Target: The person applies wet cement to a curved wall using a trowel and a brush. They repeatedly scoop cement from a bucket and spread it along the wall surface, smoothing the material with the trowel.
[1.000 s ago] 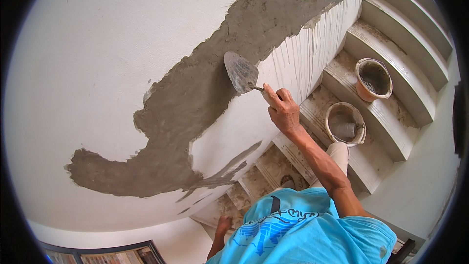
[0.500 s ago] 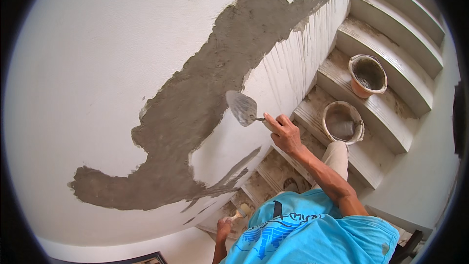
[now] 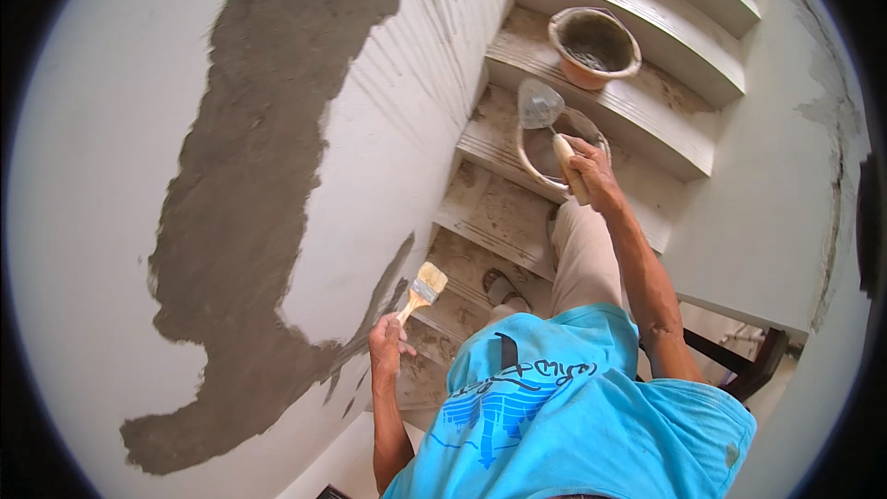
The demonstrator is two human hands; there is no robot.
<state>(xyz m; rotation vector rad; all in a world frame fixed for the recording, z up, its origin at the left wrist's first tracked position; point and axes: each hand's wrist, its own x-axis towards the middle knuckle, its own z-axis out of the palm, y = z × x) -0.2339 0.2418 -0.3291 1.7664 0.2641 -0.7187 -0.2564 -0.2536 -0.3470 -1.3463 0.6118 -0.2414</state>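
Note:
My right hand (image 3: 592,173) is closed round the wooden handle of a trowel (image 3: 540,104), its grey blade pointing up the stairs. Below the trowel is a bucket (image 3: 530,155) with a pale rim, partly hidden by the hand and blade. In my closed left hand (image 3: 389,346) is a flat paintbrush (image 3: 427,285), bristles upward, close to the wall. A broad, rough-edged band of wet grey mortar (image 3: 242,157) runs along the white wall at the left.
A second bucket (image 3: 594,48), orange below with grey mix inside, stands one step higher. Smeared stairs (image 3: 499,208) curve upward to the right. My sandalled foot (image 3: 504,288) rests on a lower step. The right-hand wall (image 3: 785,157) has a long crack.
My right hand has carried the trowel from the mortared wall to above the lower bucket. The left hand has risen with the brush. The view has shifted toward the stairs.

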